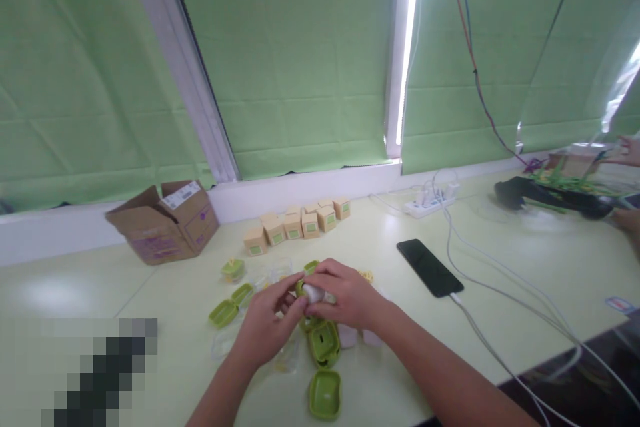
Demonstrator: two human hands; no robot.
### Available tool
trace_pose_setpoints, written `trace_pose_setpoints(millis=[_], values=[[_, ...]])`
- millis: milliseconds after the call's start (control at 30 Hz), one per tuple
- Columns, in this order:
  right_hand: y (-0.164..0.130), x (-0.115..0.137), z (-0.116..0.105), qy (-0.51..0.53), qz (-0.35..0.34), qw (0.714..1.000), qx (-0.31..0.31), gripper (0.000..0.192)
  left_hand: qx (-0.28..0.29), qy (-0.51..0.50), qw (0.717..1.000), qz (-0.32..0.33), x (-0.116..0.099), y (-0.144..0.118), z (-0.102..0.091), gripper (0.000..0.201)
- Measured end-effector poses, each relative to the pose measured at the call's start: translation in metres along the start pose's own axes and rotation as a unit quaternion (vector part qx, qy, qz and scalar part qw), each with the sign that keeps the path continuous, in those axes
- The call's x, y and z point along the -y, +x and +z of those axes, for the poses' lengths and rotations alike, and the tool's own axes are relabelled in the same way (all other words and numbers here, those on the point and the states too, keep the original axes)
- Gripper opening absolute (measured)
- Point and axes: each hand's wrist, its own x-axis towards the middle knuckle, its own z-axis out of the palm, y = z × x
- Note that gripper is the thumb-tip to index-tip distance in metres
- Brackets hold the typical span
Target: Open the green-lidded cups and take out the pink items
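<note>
In the middle of the table my two hands meet over a small object with a white rounded piece (313, 293) and a green plastic shell (300, 287). My right hand (345, 290) is closed on the white piece from the right. From the left, my left hand (270, 323) pinches the green shell, its fingertips partly hidden. Just below them lie an opened green case (324, 343) and a green tray-like half (325, 393). Left of my left hand is a hinged green case (223, 313), standing open, and a closed green-lidded container (233, 269).
Several small cardboard boxes (293, 225) line the back, beside an open carton (165, 223). At right are a phone (430, 268) on a white cable, a power strip (430, 205) and trailing cords. Another person's hand (630, 150) shows at the far right edge.
</note>
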Motion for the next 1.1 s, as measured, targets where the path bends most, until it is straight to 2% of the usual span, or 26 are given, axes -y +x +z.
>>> trace_pose_setpoints(millis=[133,300,400,733,900,1100], values=[[0.000,-0.002,0.003,-0.056,-0.027,0.998,0.003,0.039,0.026,-0.088,0.993,-0.069,-0.003,0.002,0.003,0.041],[0.000,-0.001,0.004,-0.070,-0.037,0.997,0.000,0.043,0.026,-0.119,0.989,-0.078,-0.005,0.001,0.003,0.041],[-0.001,-0.001,0.005,-0.074,-0.041,0.996,-0.002,0.047,0.021,-0.097,0.993,-0.057,-0.004,0.001,0.002,0.039],[0.002,0.005,0.005,-0.143,-0.052,0.987,0.044,0.032,-0.042,0.033,0.997,0.061,-0.002,0.001,0.004,0.039],[0.003,0.011,0.007,-0.181,-0.054,0.981,0.054,0.025,-0.065,0.119,0.987,0.086,-0.006,0.000,0.004,0.040],[0.002,0.014,0.009,-0.185,-0.054,0.980,0.051,0.026,-0.084,0.155,0.978,0.115,-0.003,0.000,0.005,0.037]])
